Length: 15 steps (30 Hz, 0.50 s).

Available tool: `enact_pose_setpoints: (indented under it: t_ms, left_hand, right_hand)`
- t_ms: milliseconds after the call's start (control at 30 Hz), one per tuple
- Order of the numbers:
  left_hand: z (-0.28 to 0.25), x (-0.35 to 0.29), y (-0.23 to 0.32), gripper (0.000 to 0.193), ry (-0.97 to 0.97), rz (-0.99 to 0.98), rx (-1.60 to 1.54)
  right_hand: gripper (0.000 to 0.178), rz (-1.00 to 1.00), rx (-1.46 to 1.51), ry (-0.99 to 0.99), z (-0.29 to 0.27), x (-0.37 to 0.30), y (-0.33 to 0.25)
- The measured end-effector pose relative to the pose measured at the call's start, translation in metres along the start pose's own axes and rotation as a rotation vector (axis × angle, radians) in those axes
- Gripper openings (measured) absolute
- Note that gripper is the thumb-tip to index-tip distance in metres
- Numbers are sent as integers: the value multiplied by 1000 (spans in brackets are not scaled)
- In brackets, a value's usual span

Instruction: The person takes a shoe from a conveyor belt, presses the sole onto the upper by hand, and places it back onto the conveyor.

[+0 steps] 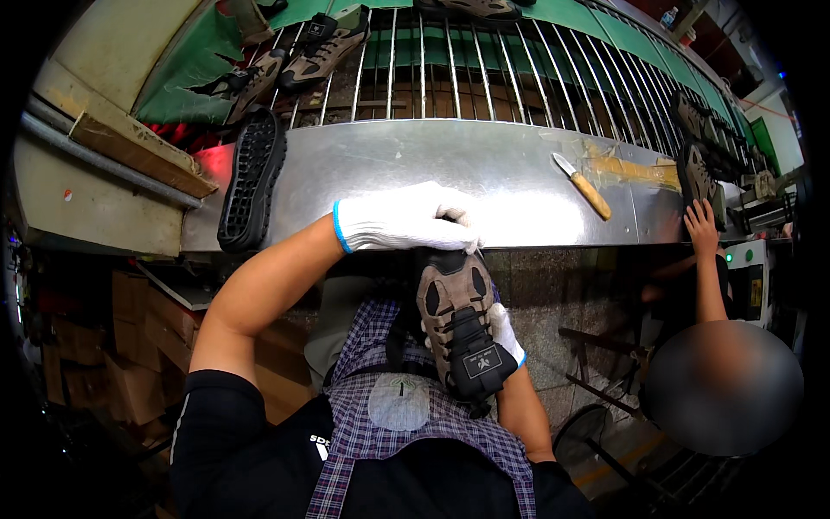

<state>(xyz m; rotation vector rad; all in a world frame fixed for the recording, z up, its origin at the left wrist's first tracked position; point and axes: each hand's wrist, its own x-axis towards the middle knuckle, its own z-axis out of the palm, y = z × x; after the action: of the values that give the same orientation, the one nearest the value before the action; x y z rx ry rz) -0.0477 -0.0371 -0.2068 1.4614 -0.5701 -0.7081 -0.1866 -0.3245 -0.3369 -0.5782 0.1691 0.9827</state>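
A grey-brown and black shoe [456,290] is held close to my body, its toe at the metal counter's front edge and its black tongue toward me. My left hand [411,221], in a white knitted glove with a blue cuff, has its fingers closed at the toe; the exact grip on the edge is hidden. Gloved the same way, my right hand [506,333] grips the shoe from its right side, with most of the fingers hidden behind it. On the counter to the left lies a loose black sole [252,182], treads partly showing.
A wooden-handled knife [590,195] lies on the metal counter [346,160]. Behind runs a rack of metal bars [484,73] carrying more shoes [324,48]. At right, a co-worker's hand [702,227] touches another shoe [699,177]. Cardboard boxes [138,381] stand at lower left.
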Motion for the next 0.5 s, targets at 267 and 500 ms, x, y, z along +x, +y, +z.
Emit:
enact_pose_setpoints:
  t_ms: [267, 500]
  left_hand:
    - [3, -33, 24, 72, 162, -49, 340]
    - [75, -76, 31, 18, 747, 32, 405]
  right_hand:
    - [96, -28, -109, 22, -12, -3, -4]
    - [108, 20, -194, -25, -5, -6, -8]
